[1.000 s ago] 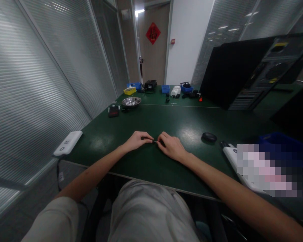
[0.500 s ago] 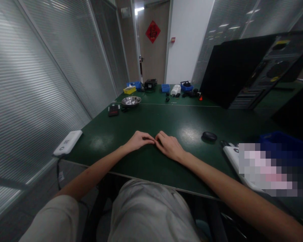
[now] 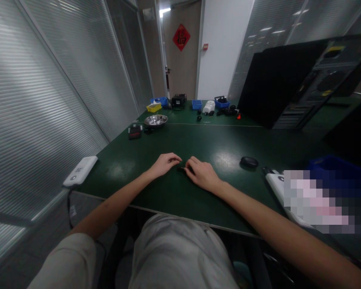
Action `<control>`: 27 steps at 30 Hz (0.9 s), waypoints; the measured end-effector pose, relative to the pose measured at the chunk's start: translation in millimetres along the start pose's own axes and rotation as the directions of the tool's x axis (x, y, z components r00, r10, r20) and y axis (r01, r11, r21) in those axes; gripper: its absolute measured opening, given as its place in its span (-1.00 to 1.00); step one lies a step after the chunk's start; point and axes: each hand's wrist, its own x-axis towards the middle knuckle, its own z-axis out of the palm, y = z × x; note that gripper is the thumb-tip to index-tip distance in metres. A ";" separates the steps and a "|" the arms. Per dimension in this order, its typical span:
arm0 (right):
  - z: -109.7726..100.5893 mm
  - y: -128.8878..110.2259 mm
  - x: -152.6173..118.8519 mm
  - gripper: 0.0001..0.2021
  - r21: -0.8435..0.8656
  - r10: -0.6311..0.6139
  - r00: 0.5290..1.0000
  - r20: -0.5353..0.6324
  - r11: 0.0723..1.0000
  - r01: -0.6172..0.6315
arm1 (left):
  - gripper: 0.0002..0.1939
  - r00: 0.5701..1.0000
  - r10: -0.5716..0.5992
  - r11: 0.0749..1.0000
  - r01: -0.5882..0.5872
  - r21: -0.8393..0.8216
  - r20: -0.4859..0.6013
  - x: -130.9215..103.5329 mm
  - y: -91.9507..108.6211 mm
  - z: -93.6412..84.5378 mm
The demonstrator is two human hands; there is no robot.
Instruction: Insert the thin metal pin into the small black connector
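My right hand [image 3: 202,173] is over the green table, fingers curled together in a pinch. From its fingertips a small dark object [image 3: 180,169] with a thin light-coloured part sticks out to the left; its kind is too small to make out. My left hand [image 3: 165,163] is just left of it, a short gap away from the right fingertips. Its fingers point right, loosely stretched, the thumb a little below them, and I see nothing in them. A black computer mouse [image 3: 249,162] lies to the right of my hands.
On the green table [image 3: 198,140] a metal bowl [image 3: 155,121] and a dark red-and-black box [image 3: 135,132] stand far left. Small blue bins [image 3: 196,105] line the back. A white power strip [image 3: 81,171] is at the left edge. A computer case [image 3: 282,84] stands right.
My left hand has moved slightly up and left, away from the right fingertips, which it was meeting before. The small dark object now shows between the hands. My right hand has hardly moved.
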 end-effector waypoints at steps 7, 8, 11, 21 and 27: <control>-0.8 1.4 -1.3 -0.82 0.028 0.017 1.000 -0.017 0.999 -0.017 | -0.71 0.998 0.061 0.994 -0.062 0.087 0.013 -4.1 15.0 -0.8; -1.1 1.9 -1.7 -0.82 0.036 0.022 0.999 -0.026 0.999 -0.021 | -0.70 0.997 0.070 0.994 -0.072 0.083 0.027 -5.6 17.8 -2.0; -1.7 3.9 -3.3 -0.82 0.060 0.034 0.998 -0.049 0.998 -0.031 | -0.67 0.991 0.107 0.991 -0.113 0.071 0.083 -9.7 23.2 -6.1; -0.2 8.0 -3.9 -0.84 0.085 0.041 0.997 -0.063 0.996 -0.036 | -0.76 0.979 0.183 0.959 -0.198 0.202 0.089 -9.7 16.8 -7.4; -0.1 8.5 -3.7 -0.85 0.110 0.051 0.997 -0.059 0.993 -0.044 | -0.66 0.975 0.153 0.932 -0.197 0.304 0.164 -10.8 1.1 -20.3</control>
